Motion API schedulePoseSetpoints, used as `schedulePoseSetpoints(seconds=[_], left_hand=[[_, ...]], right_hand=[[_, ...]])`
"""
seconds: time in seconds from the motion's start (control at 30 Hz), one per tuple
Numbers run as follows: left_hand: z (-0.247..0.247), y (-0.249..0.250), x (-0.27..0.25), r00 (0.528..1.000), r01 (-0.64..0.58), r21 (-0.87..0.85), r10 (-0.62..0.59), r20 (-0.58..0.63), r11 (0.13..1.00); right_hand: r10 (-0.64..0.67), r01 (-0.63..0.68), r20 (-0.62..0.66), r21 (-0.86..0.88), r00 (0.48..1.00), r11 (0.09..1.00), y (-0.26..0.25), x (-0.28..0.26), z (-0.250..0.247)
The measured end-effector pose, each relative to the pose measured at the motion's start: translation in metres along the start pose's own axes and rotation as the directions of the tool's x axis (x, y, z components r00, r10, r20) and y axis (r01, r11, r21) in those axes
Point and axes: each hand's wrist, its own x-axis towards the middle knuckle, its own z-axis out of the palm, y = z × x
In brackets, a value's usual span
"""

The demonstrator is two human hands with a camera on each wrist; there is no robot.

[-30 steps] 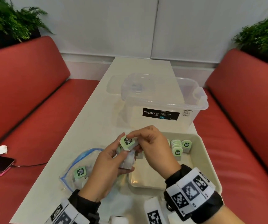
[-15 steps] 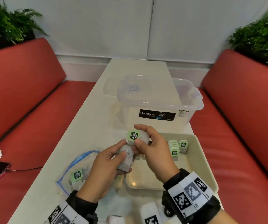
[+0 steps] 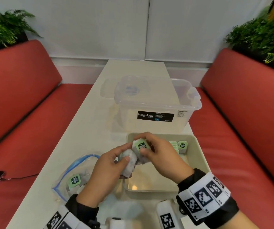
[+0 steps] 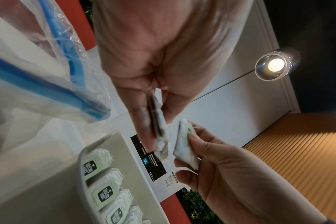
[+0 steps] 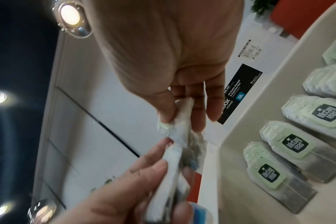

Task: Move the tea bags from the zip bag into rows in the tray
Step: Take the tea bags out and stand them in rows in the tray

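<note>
Head view, near to far. Left hand [image 3: 106,169] grips a small stack of tea bags [image 3: 128,164], thumb curled over the top, just above the tray's near-left corner. Right hand [image 3: 159,156] pinches a single tea bag [image 3: 140,146] by its upper end, green tag facing up. Single bag sits at roughly 1 o'clock from the stack; the two touch or nearly touch, cannot tell which.

Key relation: the existing row of tea bags [image 3: 176,147] lies at 3 o'clock from the pinched bag, near the tray's far-right side. Right hand is the nearer one. Pinched bag's long axis runs roughly 12-to-6, tilted slightly; the row bags stand in line with tags [image 5: 294,144] facing the same way. Judgement: the next move is a short carry to 3 o'clock, bag kept upright to match the row.

Containers:
- Zip bag [image 3: 70,177], at 8 o'clock from the hands, on the desk [image 3: 83,138], mouth open; at least one tagged bag inside, more behind it unclear.
- Tray [image 3: 200,156]: one row at the far end, near half bare.
- Clear storage box [image 3: 151,103] at 12 o'clock beyond the tray; contents not discernible.
</note>
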Motion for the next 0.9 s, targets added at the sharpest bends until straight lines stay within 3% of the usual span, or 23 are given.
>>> schedulePoseSetpoints(seconds=[0.17,0.3,0.47,0.9], left_hand=[[-0.003,-0.008,0.002,1.000,0.013,0.054,-0.012,-0.004,0.998],[-0.004,-0.013,0.002,0.997,0.071,0.047,-0.071,-0.005,0.996],[-0.001,-0.012,-0.001,0.998,0.023,0.097,-0.029,0.057,0.995],[0.013,-0.005,0.000,0.991,-0.049,0.183,0.025,0.134,0.982]], right_hand=[[0.125,-0.102,-0.135,0.168,0.983,0.980,0.005,0.005,-0.021],[0.134,-0.118,-0.163,0.101,0.977,0.988,0.009,0.008,-0.038],[0.128,-0.130,-0.232,0.005,0.964,0.991,0.016,0.013,-0.051],[0.127,-0.143,-0.069,-0.355,0.990,0.924,0.019,0.021,-0.068]])
